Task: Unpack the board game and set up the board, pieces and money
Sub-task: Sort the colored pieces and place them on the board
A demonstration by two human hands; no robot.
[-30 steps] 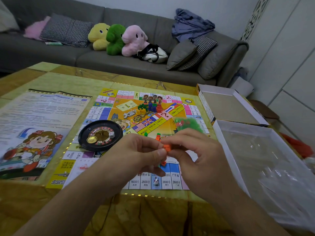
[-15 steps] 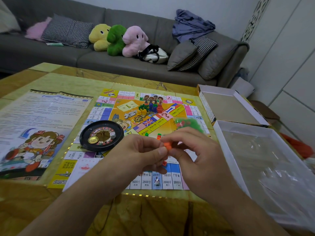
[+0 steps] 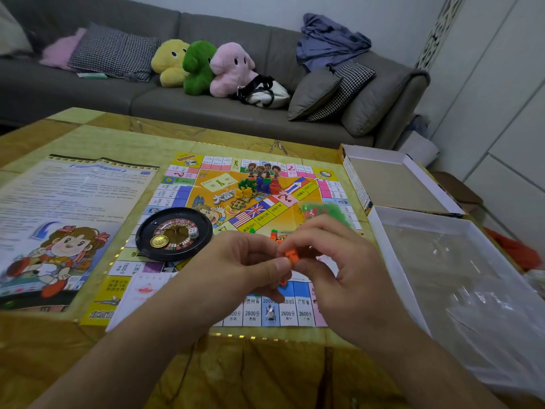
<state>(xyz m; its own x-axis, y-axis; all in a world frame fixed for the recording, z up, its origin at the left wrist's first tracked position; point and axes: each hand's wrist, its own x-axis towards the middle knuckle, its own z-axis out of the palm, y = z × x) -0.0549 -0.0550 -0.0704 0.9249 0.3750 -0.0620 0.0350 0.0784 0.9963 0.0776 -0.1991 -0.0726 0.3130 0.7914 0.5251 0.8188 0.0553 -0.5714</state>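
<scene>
Both hands meet over the near edge of the game board (image 3: 206, 199): the left hand (image 3: 236, 270) and right hand (image 3: 339, 261) pinch small orange plastic pieces (image 3: 290, 256) between curled fingertips. At ten o'clock sits the black roulette wheel (image 3: 174, 233); at three o'clock, the open white box tray (image 3: 392, 261); at twelve o'clock, a blurred bag of green pieces (image 3: 324, 211).
</scene>
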